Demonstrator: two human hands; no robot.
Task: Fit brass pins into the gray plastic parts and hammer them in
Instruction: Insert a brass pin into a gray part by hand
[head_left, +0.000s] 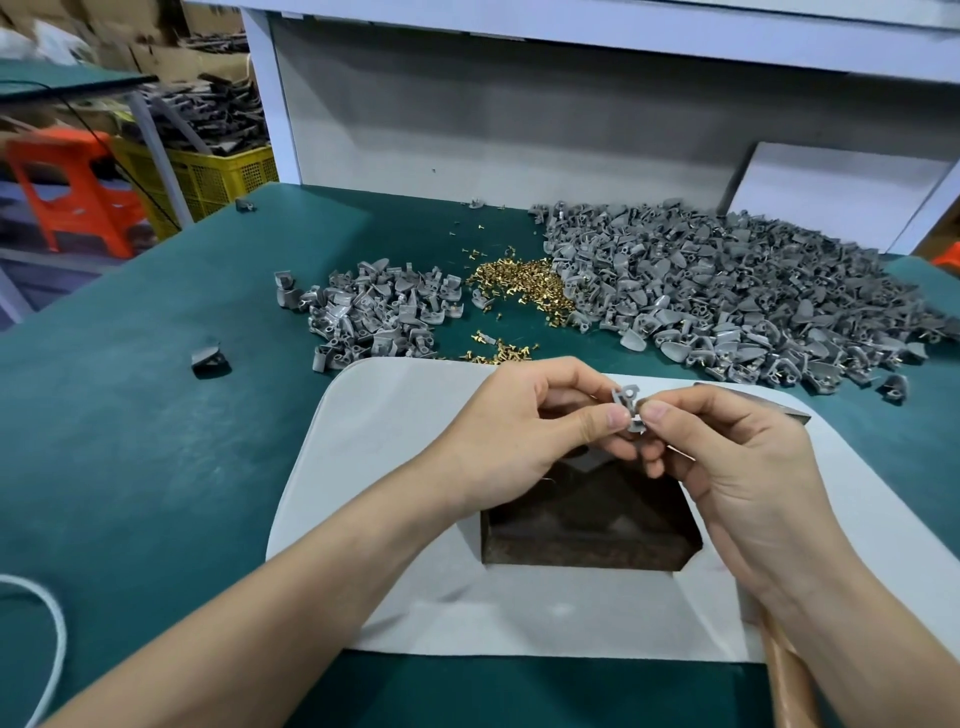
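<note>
One gray plastic part (628, 408) was pinched between the thumbs and fingertips of the left hand (524, 436) and right hand (737, 467), held above a dark metal block (587, 525) on the white mat (395, 467) at the worktop's (130, 441) near edge. Whether a pin already sat in it I could not tell. The hammer (789, 670) lay unused under the right wrist, so this piece was probably still at the fitting step. Loose brass pins (519, 286) lay mid-worktop between a small heap (374, 312) and a large heap (727, 291) toward the far right corner. Some parts there showed brass, which suggested many were done.
</note>
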